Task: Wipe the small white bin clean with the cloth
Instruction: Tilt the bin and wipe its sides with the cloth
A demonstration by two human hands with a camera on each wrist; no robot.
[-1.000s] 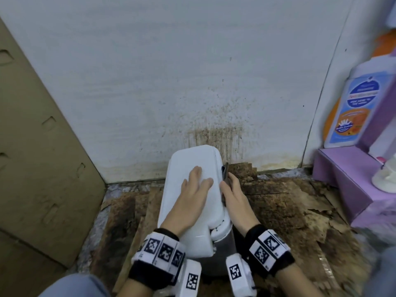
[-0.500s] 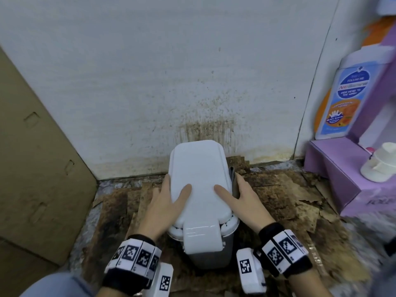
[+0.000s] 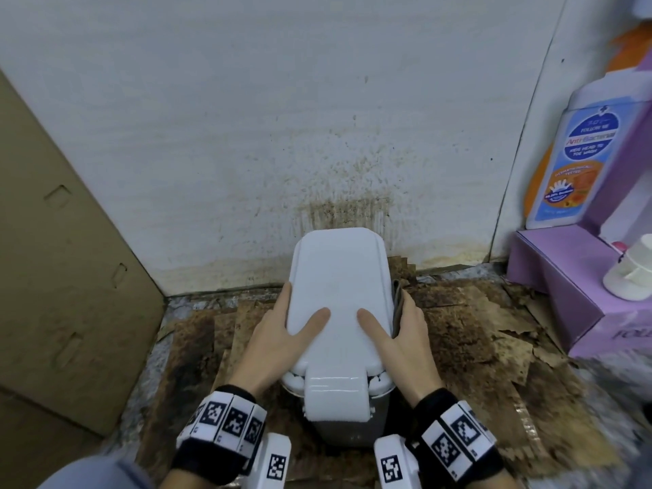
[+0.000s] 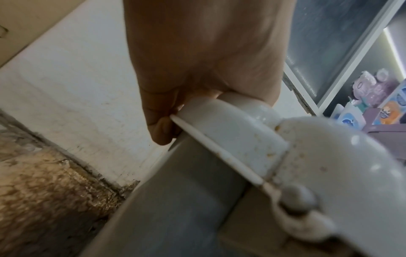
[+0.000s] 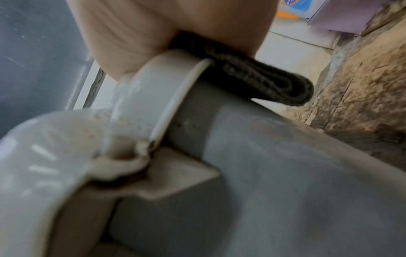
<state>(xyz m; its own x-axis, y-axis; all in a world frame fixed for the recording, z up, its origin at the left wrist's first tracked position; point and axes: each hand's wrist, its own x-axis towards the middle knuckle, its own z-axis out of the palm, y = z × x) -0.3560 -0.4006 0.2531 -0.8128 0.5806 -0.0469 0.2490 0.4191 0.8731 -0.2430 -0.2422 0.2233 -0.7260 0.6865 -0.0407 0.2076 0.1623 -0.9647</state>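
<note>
Left hand [image 3: 278, 338] gripping left rim of small white bin [image 3: 338, 294], thumb lying on shut lid. Bin standing on stained floor against wall. Right hand [image 3: 402, 342] pressing folded dark cloth [image 5: 259, 83] against bin's right side, thumb on lid.

— What could be read in the head view?

— Most of it sat on the label of the wash bottle [image 3: 578, 160] on the purple shelf [image 3: 564, 262] at the right. A blue roundel carried "FOLLOW ME", then "Anti-Bacterial", then "KIDS HEAD TO TOE WASH".

— And lower on that label?

— An orange arc there possibly said "DERMATOLOGICAL TESTED", but the letters were too small and blurred to be sure.

— Anything on the shelf itself?

— The purple box front [image 3: 631, 333] showed the start of a word, "FOLL", cut off by the frame edge.

— The wrist bands [image 3: 229, 421]?

— Only black-and-white square code markers, no letters. The wrist views gave nothing legible.
</note>
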